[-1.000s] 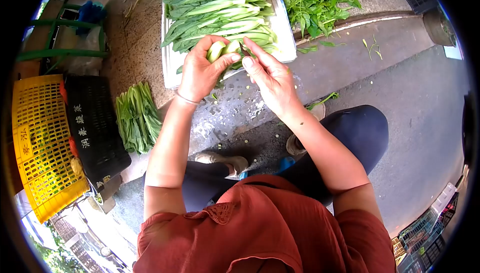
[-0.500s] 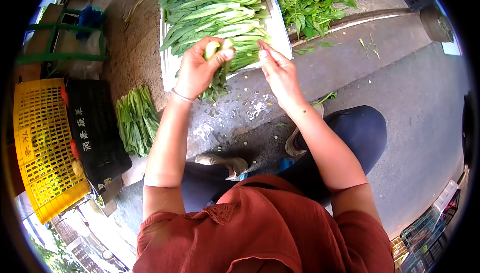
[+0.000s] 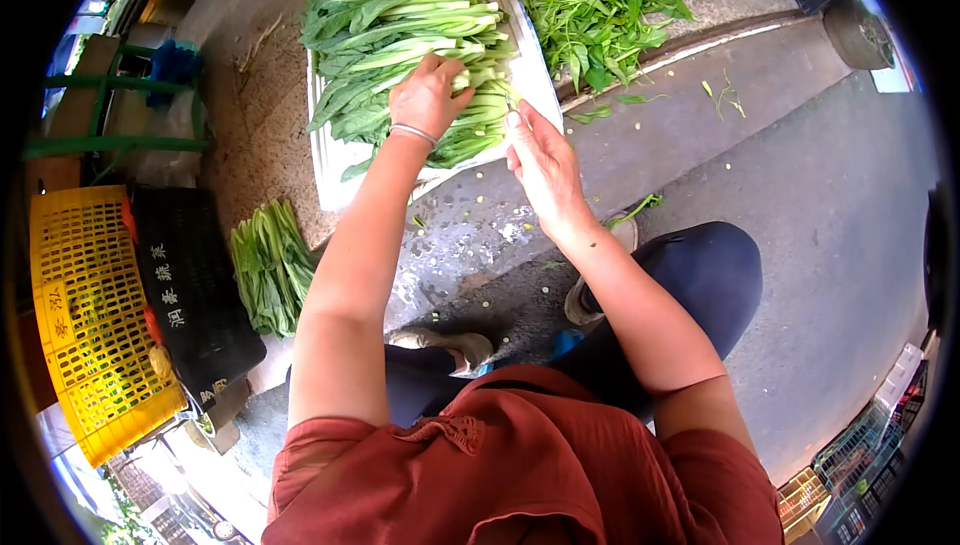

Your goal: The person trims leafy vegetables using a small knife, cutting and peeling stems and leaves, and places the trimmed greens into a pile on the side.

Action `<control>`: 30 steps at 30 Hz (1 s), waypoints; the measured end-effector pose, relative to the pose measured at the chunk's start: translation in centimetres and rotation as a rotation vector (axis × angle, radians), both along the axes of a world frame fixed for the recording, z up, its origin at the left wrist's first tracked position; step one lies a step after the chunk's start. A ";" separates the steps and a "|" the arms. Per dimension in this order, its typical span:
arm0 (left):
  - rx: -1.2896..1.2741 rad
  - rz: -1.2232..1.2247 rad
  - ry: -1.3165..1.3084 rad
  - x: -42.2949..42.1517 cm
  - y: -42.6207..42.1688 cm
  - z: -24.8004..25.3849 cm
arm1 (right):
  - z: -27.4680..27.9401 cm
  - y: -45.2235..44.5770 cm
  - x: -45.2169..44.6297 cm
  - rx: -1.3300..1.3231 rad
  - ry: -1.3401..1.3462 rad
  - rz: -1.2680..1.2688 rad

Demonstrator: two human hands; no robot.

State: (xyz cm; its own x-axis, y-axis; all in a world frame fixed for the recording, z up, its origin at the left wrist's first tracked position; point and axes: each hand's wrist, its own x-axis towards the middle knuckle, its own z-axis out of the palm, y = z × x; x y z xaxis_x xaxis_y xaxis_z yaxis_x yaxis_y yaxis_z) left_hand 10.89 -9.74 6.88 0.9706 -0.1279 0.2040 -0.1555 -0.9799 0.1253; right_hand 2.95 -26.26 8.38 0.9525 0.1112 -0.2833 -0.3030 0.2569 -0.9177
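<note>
Long leafy green stalks [image 3: 400, 20] lie in rows on a white tray [image 3: 530, 65], their pale cut ends toward the right. My left hand [image 3: 430, 100] is over the lower rows, its fingers bent round pale stalk ends. At the tray's lower right corner, my right hand [image 3: 543, 160] is closed on a small knife [image 3: 511, 105], of which only a little dark tip shows past the fingers. The two hands are apart.
A pile of loose green leaves [image 3: 590, 20] lies right of the tray. At the left are a bundle of greens [image 3: 272, 267], a black crate [image 3: 190, 285] and a yellow crate [image 3: 95, 315]. Small green bits are scattered on the ground around my shoes [image 3: 445, 345].
My left hand has moved from in front of the tray onto the rows of greens. My right hand has parted from it and stays near the tray's corner. The view has shifted slightly.
</note>
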 end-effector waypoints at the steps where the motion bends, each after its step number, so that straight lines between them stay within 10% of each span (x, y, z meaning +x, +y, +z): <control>1: -0.035 -0.044 -0.037 -0.2 0.4 -0.4 | 0.0 0.0 0.0 0.001 -0.011 0.012; 25: -0.430 -0.190 0.103 -5.6 1.3 8.0 | -0.2 2.6 0.7 -0.273 -0.468 -0.052; 30: -0.725 -0.139 0.025 -6.8 3.7 8.0 | -2.3 1.5 1.7 -0.032 -0.190 -0.113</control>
